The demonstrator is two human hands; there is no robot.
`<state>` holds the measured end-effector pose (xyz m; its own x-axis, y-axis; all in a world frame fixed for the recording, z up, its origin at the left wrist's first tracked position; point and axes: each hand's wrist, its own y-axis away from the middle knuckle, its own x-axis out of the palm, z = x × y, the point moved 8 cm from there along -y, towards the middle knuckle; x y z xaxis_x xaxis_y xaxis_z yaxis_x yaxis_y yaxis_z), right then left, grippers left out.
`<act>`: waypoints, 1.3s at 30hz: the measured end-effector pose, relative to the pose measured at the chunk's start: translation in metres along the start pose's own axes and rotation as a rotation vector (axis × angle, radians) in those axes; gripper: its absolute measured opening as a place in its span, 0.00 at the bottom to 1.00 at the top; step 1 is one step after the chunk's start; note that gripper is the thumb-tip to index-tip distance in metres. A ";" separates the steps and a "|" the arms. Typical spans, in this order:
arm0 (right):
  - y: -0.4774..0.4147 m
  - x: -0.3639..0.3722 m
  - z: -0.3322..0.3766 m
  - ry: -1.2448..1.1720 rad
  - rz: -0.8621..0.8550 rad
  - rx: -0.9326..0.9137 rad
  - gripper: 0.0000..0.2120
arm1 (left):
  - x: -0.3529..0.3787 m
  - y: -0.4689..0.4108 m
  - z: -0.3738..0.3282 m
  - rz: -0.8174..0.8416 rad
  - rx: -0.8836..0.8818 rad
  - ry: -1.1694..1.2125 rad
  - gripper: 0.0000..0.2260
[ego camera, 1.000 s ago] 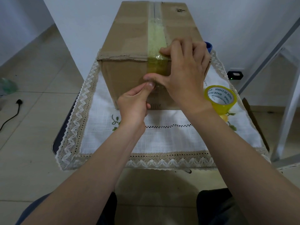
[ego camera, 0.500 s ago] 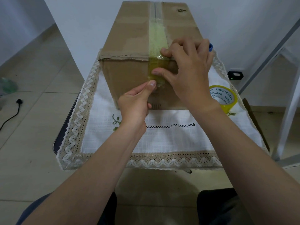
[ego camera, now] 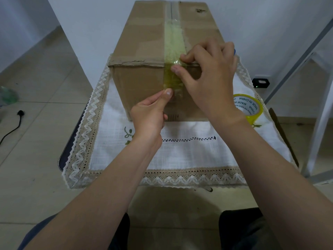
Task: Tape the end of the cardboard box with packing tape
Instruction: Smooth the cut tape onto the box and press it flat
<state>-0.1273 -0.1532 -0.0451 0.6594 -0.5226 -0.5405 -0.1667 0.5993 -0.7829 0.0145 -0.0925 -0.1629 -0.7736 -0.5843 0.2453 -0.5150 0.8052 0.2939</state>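
Observation:
A brown cardboard box [ego camera: 140,51] stands on a small table with its near end facing me. A yellowish strip of packing tape [ego camera: 173,40] runs along the top seam and folds down over the near end. My left hand [ego camera: 149,114] is curled, its thumb pressing the strip's lower end against the box front. My right hand [ego camera: 209,74] rests on the box's top edge, thumb and index finger pressing the tape at the fold. The yellow tape roll [ego camera: 249,107] lies on the cloth right of the box, partly hidden by my right wrist.
A white lace-edged cloth [ego camera: 189,154] covers the table. A white metal frame [ego camera: 319,105] stands at the right, a black device [ego camera: 261,83] by the wall. A black cable [ego camera: 10,129] lies on the tiled floor at left. My knees show below.
My right thumb has slid up the tape from the lower front of the box to the fold at the top edge. My left thumb has stayed on the tape's lower end.

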 end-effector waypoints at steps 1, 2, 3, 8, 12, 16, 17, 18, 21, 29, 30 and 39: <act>0.001 -0.001 0.001 0.008 0.002 -0.012 0.17 | 0.000 0.000 0.000 0.001 0.001 0.001 0.04; 0.002 -0.001 0.002 0.019 0.003 -0.024 0.16 | 0.000 0.000 0.000 0.002 0.003 0.003 0.04; 0.003 -0.002 0.003 0.032 0.007 -0.034 0.16 | 0.000 0.000 0.000 0.002 0.003 0.005 0.04; 0.007 -0.002 0.008 0.111 0.062 -0.040 0.16 | 0.000 -0.001 0.001 -0.008 0.004 0.013 0.04; 0.007 -0.003 0.010 0.134 0.083 -0.027 0.17 | 0.000 -0.001 0.001 -0.015 0.008 0.020 0.05; 0.007 -0.002 0.011 0.153 0.103 -0.016 0.19 | 0.000 0.000 0.000 -0.006 0.006 0.017 0.05; 0.007 -0.001 0.011 0.154 0.111 -0.017 0.19 | 0.000 0.000 0.000 -0.006 0.005 0.015 0.05; 0.007 -0.001 0.010 0.151 0.122 -0.019 0.20 | 0.000 0.001 0.000 -0.007 0.005 0.015 0.05; 0.005 -0.002 0.006 0.102 0.125 -0.017 0.19 | 0.000 0.001 0.000 -0.011 0.000 0.009 0.05; 0.001 -0.010 -0.003 -0.015 0.002 -0.010 0.10 | 0.000 0.000 0.001 -0.013 0.004 -0.004 0.05; 0.002 -0.010 -0.002 0.007 -0.008 -0.039 0.10 | 0.001 0.001 0.001 -0.010 0.007 -0.005 0.05; 0.020 -0.006 -0.003 0.119 0.029 -0.136 0.16 | 0.000 0.002 0.000 -0.016 0.003 -0.012 0.06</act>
<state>-0.1362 -0.1399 -0.0583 0.5631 -0.5787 -0.5900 -0.2879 0.5318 -0.7964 0.0135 -0.0905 -0.1618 -0.7698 -0.5957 0.2294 -0.5284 0.7963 0.2945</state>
